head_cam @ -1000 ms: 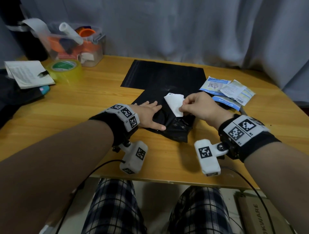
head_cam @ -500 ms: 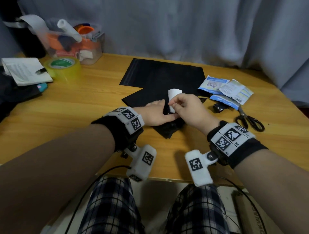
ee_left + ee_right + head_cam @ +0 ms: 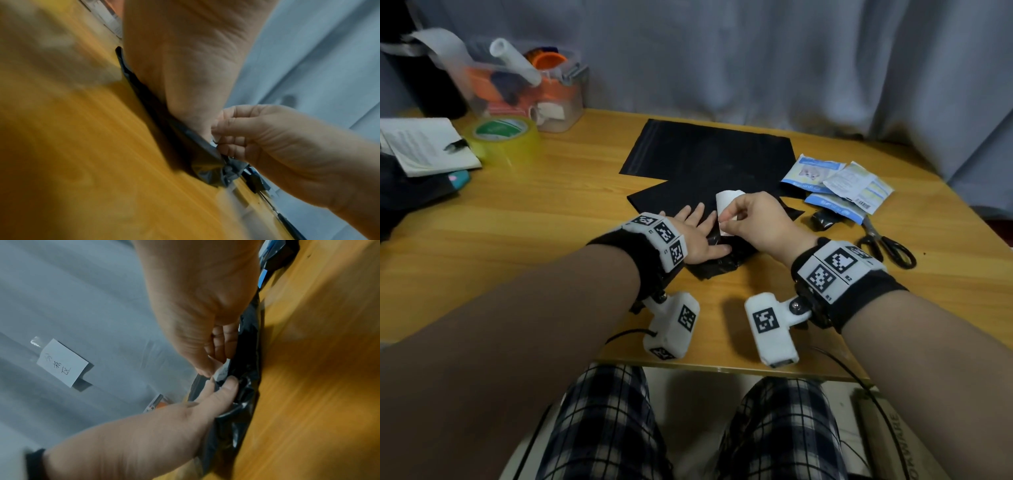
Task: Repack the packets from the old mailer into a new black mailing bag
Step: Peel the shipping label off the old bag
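The crumpled old black mailer (image 3: 722,265) lies near the table's front edge. My left hand (image 3: 698,233) presses flat on it with straight, spread fingers. My right hand (image 3: 726,224) pinches a white label (image 3: 726,202) that curls up off the mailer. In the right wrist view the label (image 3: 221,371) sits between my right fingertips, just above my left thumb (image 3: 226,387). The new black mailing bag (image 3: 709,154) lies flat behind both hands. Several blue and white packets (image 3: 839,181) lie to its right.
Black-handled scissors (image 3: 887,248) and a small black scrap (image 3: 822,221) lie right of my right hand. A yellow tape roll (image 3: 501,135), a clear box of supplies (image 3: 534,89) and an open booklet (image 3: 424,144) occupy the far left. A grey curtain hangs behind the table.
My right hand has moved left, close to my left hand. The white label has gone from lying spread on the mailer to standing curled upward.
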Action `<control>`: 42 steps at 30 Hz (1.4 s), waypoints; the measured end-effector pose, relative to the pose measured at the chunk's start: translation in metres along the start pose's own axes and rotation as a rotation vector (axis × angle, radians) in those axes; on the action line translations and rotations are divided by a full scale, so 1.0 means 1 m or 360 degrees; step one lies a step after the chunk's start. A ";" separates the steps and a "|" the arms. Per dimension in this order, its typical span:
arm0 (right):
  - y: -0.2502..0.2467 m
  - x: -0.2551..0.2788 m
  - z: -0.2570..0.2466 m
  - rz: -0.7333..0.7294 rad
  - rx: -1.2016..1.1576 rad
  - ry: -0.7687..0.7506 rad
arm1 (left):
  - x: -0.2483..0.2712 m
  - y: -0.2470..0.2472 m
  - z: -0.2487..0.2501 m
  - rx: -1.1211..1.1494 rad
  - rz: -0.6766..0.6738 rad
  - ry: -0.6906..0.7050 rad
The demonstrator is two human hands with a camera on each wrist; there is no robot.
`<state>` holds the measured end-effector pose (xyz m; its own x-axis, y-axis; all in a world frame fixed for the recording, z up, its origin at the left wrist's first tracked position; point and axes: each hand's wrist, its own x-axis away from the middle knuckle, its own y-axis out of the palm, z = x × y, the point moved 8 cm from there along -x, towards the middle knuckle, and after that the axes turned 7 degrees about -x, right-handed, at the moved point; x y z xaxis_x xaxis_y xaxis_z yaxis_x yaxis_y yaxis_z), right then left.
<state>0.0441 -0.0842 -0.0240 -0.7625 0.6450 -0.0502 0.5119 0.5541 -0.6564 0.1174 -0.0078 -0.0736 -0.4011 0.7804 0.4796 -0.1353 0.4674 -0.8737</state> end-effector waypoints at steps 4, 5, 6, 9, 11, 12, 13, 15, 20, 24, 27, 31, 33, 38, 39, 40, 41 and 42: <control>-0.003 0.000 -0.010 -0.0068 -0.0032 -0.0060 | -0.001 0.003 -0.003 -0.0067 -0.0031 -0.0009; -0.004 -0.001 -0.012 -0.0078 -0.0020 -0.0074 | 0.000 0.004 -0.003 -0.0065 -0.0031 -0.0011; -0.005 -0.002 -0.013 -0.0084 -0.0012 -0.0077 | 0.001 0.005 -0.004 -0.0061 -0.0029 -0.0014; -0.011 -0.004 -0.015 -0.0056 -0.0038 -0.0044 | 0.003 0.008 -0.005 -0.0065 -0.0036 -0.0010; -0.018 -0.005 -0.014 -0.0004 -0.0083 -0.0009 | 0.002 0.009 -0.006 -0.0065 -0.0044 -0.0006; -0.022 -0.004 -0.013 0.0013 -0.0107 0.0004 | 0.002 0.009 -0.007 -0.0066 -0.0048 -0.0003; -0.024 -0.004 -0.013 0.0022 -0.0125 0.0014 | 0.002 0.009 -0.007 -0.0066 -0.0051 -0.0002; -0.029 -0.003 -0.011 0.0041 -0.0142 0.0017 | 0.002 0.009 -0.008 -0.0068 -0.0058 -0.0002; -0.035 -0.003 -0.006 0.0099 -0.0141 0.0013 | 0.005 0.008 -0.006 -0.0066 -0.0068 0.0044; -0.028 0.001 -0.006 0.0023 -0.0034 -0.0024 | 0.013 -0.007 -0.011 0.0077 -0.0065 0.0176; -0.023 0.006 -0.008 -0.0050 -0.0033 -0.0019 | 0.011 -0.018 -0.021 0.0251 0.0111 0.0103; -0.021 0.009 -0.004 -0.0085 -0.0147 0.0055 | 0.004 -0.009 -0.021 0.0104 0.0187 -0.0169; -0.022 0.009 0.000 -0.0065 -0.0183 0.0089 | 0.000 -0.002 -0.022 0.0074 0.0098 -0.0230; -0.027 0.007 0.006 0.0016 -0.0250 0.0140 | -0.002 0.007 -0.026 0.0124 0.0003 -0.0238; -0.028 0.007 0.006 0.0033 -0.0266 0.0146 | -0.001 0.006 -0.026 0.0119 -0.0004 -0.0237; -0.029 0.007 0.006 0.0047 -0.0281 0.0143 | 0.000 0.005 -0.026 0.0117 -0.0009 -0.0231; -0.030 0.006 0.004 0.0058 -0.0287 0.0135 | 0.002 0.003 -0.026 0.0127 -0.0014 -0.0222; -0.030 0.007 0.004 0.0066 -0.0287 0.0132 | 0.003 0.003 -0.025 0.0138 -0.0024 -0.0212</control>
<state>0.0220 -0.0990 -0.0075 -0.7079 0.7063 -0.0076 0.6106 0.6065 -0.5093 0.1383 0.0059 -0.0727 -0.5140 0.7089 0.4829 -0.2178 0.4366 -0.8729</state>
